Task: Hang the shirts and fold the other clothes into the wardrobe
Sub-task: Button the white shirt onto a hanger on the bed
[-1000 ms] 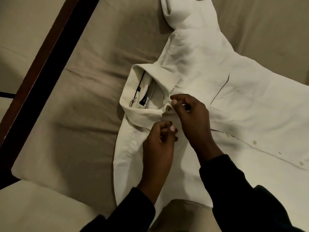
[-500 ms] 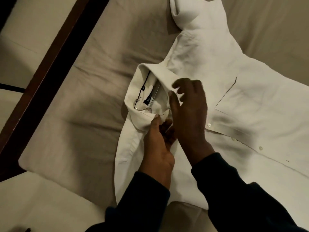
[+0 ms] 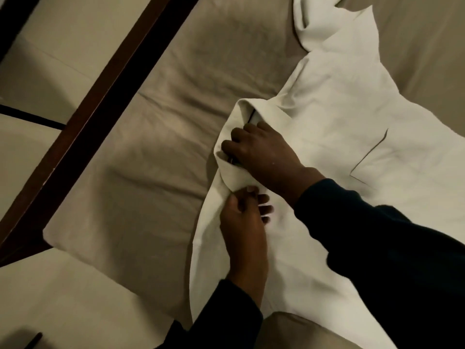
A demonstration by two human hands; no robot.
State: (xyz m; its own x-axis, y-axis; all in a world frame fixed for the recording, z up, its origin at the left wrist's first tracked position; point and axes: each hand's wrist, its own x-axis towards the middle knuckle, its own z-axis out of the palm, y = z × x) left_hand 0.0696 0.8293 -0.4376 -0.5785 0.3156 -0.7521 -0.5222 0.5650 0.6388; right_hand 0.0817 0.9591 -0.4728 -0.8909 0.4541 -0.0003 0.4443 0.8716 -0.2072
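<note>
Lying flat on the tan bed sheet (image 3: 156, 152), the white shirt (image 3: 339, 137) runs collar (image 3: 241, 112) at left to hem off right. Right hand (image 3: 261, 152) curls into the collar opening; what it grips inside, cannot tell. Left hand (image 3: 241, 222), just near of it, pinches the placket below. Both hands sit at the collar end; right is nearer the opening.

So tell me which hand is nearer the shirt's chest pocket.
Right. The right hand grips inside the collar of the white shirt, just across the chest from the pocket. The left hand pinches the shirt front below the collar, farther away.
</note>
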